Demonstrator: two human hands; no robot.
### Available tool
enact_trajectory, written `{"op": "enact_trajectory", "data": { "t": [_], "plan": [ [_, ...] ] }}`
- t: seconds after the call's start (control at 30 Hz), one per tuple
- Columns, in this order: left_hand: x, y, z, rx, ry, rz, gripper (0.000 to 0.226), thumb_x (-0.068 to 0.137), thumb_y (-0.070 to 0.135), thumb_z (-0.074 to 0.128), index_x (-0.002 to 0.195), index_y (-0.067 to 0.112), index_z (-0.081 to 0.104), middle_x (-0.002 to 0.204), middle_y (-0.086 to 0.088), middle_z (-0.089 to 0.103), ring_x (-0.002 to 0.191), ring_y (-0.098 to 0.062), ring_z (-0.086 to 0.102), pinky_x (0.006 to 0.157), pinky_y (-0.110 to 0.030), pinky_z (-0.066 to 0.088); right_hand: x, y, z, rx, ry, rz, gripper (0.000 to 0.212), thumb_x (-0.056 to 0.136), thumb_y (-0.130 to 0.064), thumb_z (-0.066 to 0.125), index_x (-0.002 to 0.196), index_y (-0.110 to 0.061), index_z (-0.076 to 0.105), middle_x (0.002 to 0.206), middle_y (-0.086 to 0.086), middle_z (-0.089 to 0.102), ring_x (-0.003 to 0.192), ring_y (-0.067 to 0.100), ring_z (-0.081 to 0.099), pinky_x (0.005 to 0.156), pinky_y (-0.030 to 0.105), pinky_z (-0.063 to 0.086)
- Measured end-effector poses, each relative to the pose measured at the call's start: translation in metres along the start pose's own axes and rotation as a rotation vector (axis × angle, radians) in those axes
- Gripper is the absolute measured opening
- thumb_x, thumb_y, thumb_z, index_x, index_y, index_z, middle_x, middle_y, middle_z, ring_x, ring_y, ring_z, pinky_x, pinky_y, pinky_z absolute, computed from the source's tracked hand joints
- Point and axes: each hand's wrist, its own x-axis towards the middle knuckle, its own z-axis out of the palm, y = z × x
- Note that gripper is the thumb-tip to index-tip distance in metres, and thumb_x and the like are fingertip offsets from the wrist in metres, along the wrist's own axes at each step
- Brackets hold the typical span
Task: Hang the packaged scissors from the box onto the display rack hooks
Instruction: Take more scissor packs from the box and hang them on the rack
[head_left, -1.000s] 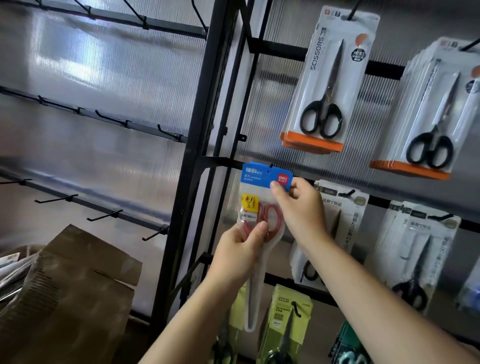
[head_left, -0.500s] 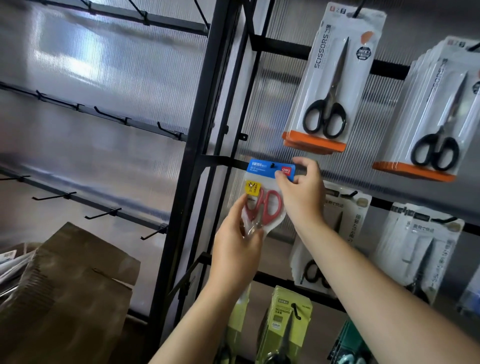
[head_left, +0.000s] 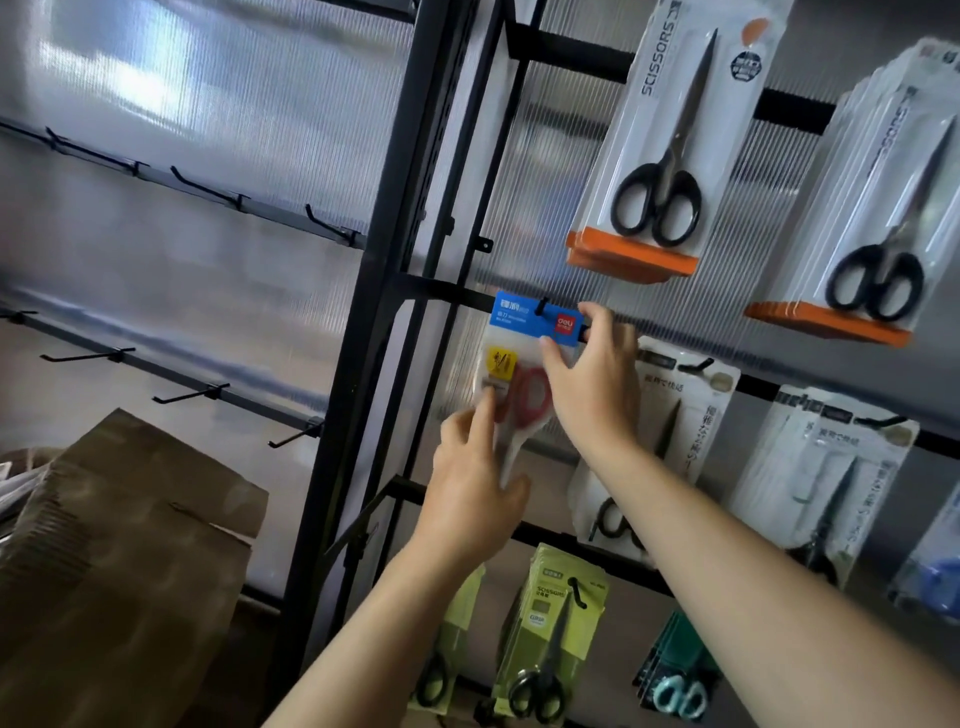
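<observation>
The packaged scissors (head_left: 519, 358), red handles in a clear pack with a blue header card, hang against the black display rack (head_left: 379, 291). A black hook (head_left: 541, 306) pokes out through the header. My right hand (head_left: 592, 389) pinches the header's right corner between thumb and fingers. My left hand (head_left: 472, 488) is lower down, its straight index finger lying up along the pack's left side and its thumb by the narrow bottom end. The brown cardboard box (head_left: 130, 545) stands at the lower left.
Black-handled scissor packs with orange bases (head_left: 660, 156) (head_left: 878, 218) hang above right. White packs (head_left: 680, 415) (head_left: 815, 483) hang on the same rail, green packs (head_left: 550, 634) and a teal one (head_left: 675, 675) below. Bare hooks (head_left: 192, 395) line the left rack section.
The pack's header has gone further onto the hook, which now sticks out in front of it. My left hand's fingers have straightened and slid lower on the pack.
</observation>
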Motion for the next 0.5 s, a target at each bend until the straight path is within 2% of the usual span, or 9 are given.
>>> {"op": "enact_trajectory", "data": {
  "t": [0.13, 0.23, 0.3, 0.4, 0.5],
  "plan": [
    [-0.015, -0.003, 0.014, 0.312, 0.099, 0.044, 0.085, 0.092, 0.032, 0.062, 0.155, 0.027, 0.006, 0.154, -0.007, 0.017, 0.136, -0.027, 0.026, 0.103, -0.04, 0.04, -0.026, 0.016, -0.008, -0.106, -0.042, -0.118, 0.065, 0.093, -0.04, 0.06, 0.148, -0.022, 0.032, 0.141, 0.008, 0.039, 0.12, 0.024, 0.05, 0.079, 0.029, 0.043],
    [-0.031, -0.009, 0.032, 0.588, 0.152, 0.15, 0.079, 0.089, 0.037, 0.063, 0.154, 0.021, 0.021, 0.152, -0.014, 0.028, 0.131, -0.035, 0.034, 0.094, -0.047, 0.044, -0.065, 0.042, -0.024, -0.153, -0.085, -0.2, 0.067, 0.093, -0.04, 0.059, 0.15, -0.021, 0.031, 0.143, 0.009, 0.04, 0.124, 0.025, 0.048, 0.09, 0.034, 0.045],
    [-0.044, -0.018, 0.049, 0.694, 0.151, 0.236, 0.078, 0.086, 0.04, 0.066, 0.151, 0.018, 0.029, 0.147, -0.016, 0.036, 0.127, -0.037, 0.04, 0.09, -0.049, 0.047, -0.099, 0.07, -0.039, -0.203, -0.121, -0.243, 0.063, 0.093, -0.038, 0.06, 0.148, -0.017, 0.036, 0.139, 0.008, 0.044, 0.12, 0.025, 0.051, 0.09, 0.035, 0.048],
    [-0.068, -0.03, 0.078, 0.794, 0.007, 0.294, 0.074, 0.088, 0.042, 0.062, 0.15, 0.017, 0.031, 0.145, -0.016, 0.039, 0.128, -0.037, 0.042, 0.093, -0.05, 0.045, -0.153, 0.114, -0.067, -0.271, -0.205, -0.229, 0.059, 0.094, -0.035, 0.058, 0.147, -0.015, 0.039, 0.139, 0.008, 0.046, 0.119, 0.026, 0.052, 0.091, 0.041, 0.05],
    [-0.103, -0.034, 0.11, 0.841, -0.153, 0.39, 0.067, 0.087, 0.037, 0.062, 0.146, 0.017, 0.037, 0.144, -0.016, 0.041, 0.124, -0.039, 0.044, 0.088, -0.051, 0.046, -0.212, 0.157, -0.092, -0.298, -0.294, -0.164, 0.055, 0.096, -0.033, 0.056, 0.145, -0.015, 0.041, 0.139, 0.007, 0.047, 0.121, 0.026, 0.052, 0.091, 0.041, 0.049]
  ]
}}
